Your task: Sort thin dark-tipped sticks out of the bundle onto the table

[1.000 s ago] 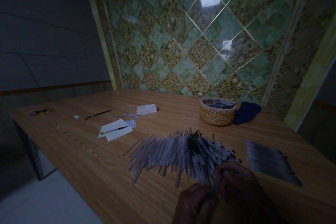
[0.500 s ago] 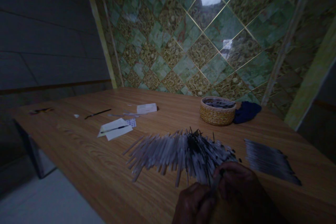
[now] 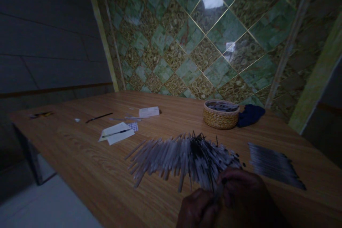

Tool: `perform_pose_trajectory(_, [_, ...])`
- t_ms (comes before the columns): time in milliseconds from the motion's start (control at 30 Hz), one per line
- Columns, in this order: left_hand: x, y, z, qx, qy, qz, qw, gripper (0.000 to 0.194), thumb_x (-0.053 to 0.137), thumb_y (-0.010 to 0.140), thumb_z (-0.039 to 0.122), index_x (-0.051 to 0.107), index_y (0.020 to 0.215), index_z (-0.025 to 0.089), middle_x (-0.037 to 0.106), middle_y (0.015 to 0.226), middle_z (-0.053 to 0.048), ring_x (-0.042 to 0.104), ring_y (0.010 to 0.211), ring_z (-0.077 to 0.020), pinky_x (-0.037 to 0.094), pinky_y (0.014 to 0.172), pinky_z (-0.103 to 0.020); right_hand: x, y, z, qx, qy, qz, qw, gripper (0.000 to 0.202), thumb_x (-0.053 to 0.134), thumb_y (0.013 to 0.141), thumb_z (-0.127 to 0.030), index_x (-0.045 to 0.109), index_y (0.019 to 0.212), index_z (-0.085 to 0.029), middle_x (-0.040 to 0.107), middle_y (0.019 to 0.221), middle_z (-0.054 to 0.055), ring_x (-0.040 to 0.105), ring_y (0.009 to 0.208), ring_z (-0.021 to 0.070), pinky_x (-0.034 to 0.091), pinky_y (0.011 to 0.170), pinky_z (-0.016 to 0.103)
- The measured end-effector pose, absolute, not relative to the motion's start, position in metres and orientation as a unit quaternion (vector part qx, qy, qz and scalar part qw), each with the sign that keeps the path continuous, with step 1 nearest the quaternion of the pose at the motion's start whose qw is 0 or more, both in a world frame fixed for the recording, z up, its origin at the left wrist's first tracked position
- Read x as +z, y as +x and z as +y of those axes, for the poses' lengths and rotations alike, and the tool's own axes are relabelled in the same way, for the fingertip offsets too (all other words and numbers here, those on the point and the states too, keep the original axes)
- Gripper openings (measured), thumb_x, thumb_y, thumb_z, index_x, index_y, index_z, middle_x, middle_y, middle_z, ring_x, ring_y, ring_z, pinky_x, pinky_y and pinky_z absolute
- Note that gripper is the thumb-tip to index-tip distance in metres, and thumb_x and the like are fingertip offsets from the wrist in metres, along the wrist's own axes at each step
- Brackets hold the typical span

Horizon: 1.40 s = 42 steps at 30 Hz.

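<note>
My left hand (image 3: 197, 208) and my right hand (image 3: 243, 194) are close together at the table's near edge, with fingers closed on one thin translucent tube (image 3: 219, 190) that has a dark tip at my right fingers. Just beyond them a wide loose pile of similar translucent tubes (image 3: 171, 156) lies fanned out, with black thin parts (image 3: 197, 144) among them near its middle. To the right of the pile, a neat row of dark-tipped tubes (image 3: 275, 165) lies side by side.
A woven basket (image 3: 221, 118) holding more tubes stands behind the pile, beside a dark blue cloth (image 3: 251, 115). Farther left on the wooden table (image 3: 80, 149) are a white box (image 3: 149, 112), papers (image 3: 117, 133) with a pen, and a dark thin stick (image 3: 98, 117).
Both hands keep their hold on the tube and have shifted only slightly. The camera view has tilted a little.
</note>
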<state>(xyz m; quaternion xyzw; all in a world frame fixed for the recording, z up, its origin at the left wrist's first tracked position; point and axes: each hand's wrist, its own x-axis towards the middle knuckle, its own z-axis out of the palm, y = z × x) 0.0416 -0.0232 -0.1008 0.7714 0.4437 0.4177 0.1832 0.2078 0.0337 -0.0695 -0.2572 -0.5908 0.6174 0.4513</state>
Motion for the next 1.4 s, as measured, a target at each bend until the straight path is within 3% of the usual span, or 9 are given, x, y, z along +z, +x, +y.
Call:
perform_pose_trajectory(233, [-0.104,0.041,-0.024,0.422,0.78,0.437,0.153,0.018,0.046,0.083,0.018,0.063,0.088,0.014,0.062,0.073,-0.006,0.058,0.066,-0.0148,0.045,0.058,-0.021,-0.067,0.206,0.035,0.634,-0.262,-0.57,0.452,0.024,0.07,0.067,-0.04,0.066,0.073,-0.016,0.06,0.046,0.001,0.054,0.04,0.0128,0.04,0.041,0.022])
perform_pose_trajectory(400, [-0.102,0.04,-0.026,0.428,0.775,0.45,0.119,0.019,0.044,0.085,0.019,0.062,0.09,0.016,0.062,0.074,-0.006,0.059,0.068,-0.0152,0.047,0.06,-0.022,-0.075,0.215,0.041,0.597,-0.278,-0.629,0.413,0.024,0.062,0.076,-0.039,0.063,0.079,-0.016,0.062,0.052,0.002,0.056,0.046,0.0139,0.043,0.047,0.025])
perform_pose_trajectory(667, [-0.105,0.039,-0.025,0.413,0.783,0.463,0.05,0.014,0.047,0.083,0.018,0.061,0.085,0.016,0.06,0.069,-0.006,0.058,0.065,-0.0158,0.044,0.054,-0.021,-0.043,0.239,0.042,0.296,-0.331,-0.842,0.305,0.017,0.051,0.079,-0.027,0.065,0.084,-0.019,0.067,0.076,0.005,0.061,0.069,0.0178,0.045,0.061,0.026])
perform_pose_trajectory(767, [-0.1,0.04,-0.025,0.413,0.801,0.432,0.049,0.017,0.046,0.086,0.023,0.061,0.082,0.015,0.06,0.066,-0.005,0.057,0.063,-0.0155,0.042,0.053,-0.022,-0.029,0.244,0.041,0.248,-0.322,-0.874,0.268,0.019,0.048,0.081,-0.024,0.065,0.085,-0.018,0.067,0.08,0.005,0.061,0.073,0.0171,0.044,0.062,0.024])
perform_pose_trajectory(1100, [-0.108,0.043,-0.019,0.428,0.817,0.383,0.046,0.037,0.035,0.092,0.038,0.06,0.077,0.015,0.062,0.067,-0.006,0.057,0.062,-0.0158,0.043,0.054,-0.024,-0.02,0.252,0.045,0.26,-0.304,-0.9,0.172,0.023,0.048,0.082,-0.022,0.057,0.063,-0.016,0.056,0.061,-0.001,0.052,0.059,0.0109,0.034,0.056,0.021])
perform_pose_trajectory(1300, [-0.111,0.04,-0.02,0.406,0.821,0.401,0.027,0.025,0.041,0.09,0.03,0.061,0.083,0.016,0.063,0.07,-0.007,0.057,0.064,-0.0167,0.044,0.056,-0.025,-0.032,0.248,0.049,0.276,-0.344,-0.883,0.159,0.038,0.047,0.084,-0.034,0.042,0.05,-0.017,0.037,0.049,-0.005,0.038,0.05,0.0088,0.023,0.048,0.023])
perform_pose_trajectory(1400, [-0.111,0.039,-0.021,0.403,0.813,0.419,0.035,0.021,0.044,0.088,0.026,0.061,0.081,0.015,0.064,0.07,-0.007,0.058,0.065,-0.017,0.045,0.056,-0.024,-0.032,0.25,0.052,0.331,-0.343,-0.859,0.187,0.03,0.047,0.083,-0.036,0.053,0.061,-0.018,0.042,0.054,-0.005,0.039,0.053,0.0101,0.026,0.049,0.023])
